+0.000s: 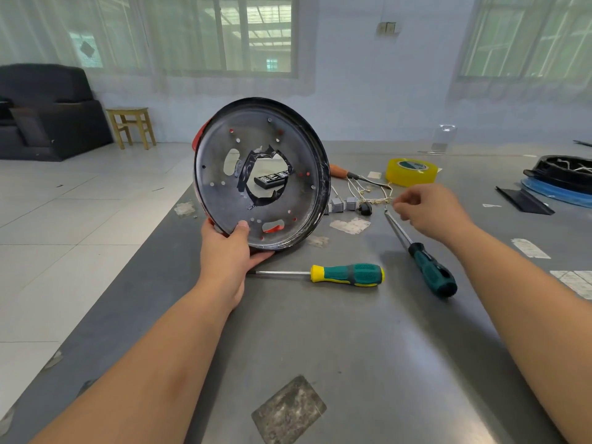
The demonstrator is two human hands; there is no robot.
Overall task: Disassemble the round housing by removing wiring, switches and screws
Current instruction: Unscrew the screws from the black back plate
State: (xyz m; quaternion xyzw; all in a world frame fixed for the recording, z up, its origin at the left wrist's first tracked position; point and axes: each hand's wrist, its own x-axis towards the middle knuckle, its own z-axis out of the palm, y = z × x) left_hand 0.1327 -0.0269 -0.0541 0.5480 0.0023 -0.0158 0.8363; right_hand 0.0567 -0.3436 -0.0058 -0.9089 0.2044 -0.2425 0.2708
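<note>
My left hand [229, 248] grips the lower rim of the round housing [298, 145], a dark metal pan with red outside, tilted up on its edge on the grey table [320, 341]. Its bottom has a ragged central hole and several small holes. To the right of it lie removed white wires [368, 190] with grey switches [342, 205] and a black part. My right hand [427, 211] hovers just right of the wires, fingers curled and pinched together; whether they hold something small I cannot tell. Two green-handled screwdrivers [349, 274] [431, 267] lie on the table between my arms.
A yellow tape roll [411, 171] and an orange-handled tool [341, 170] lie behind the wires. Black and blue round parts [560, 184] sit at the far right. A black remote-like piece [272, 180] shows through the housing's hole. The table's left edge drops to a tiled floor.
</note>
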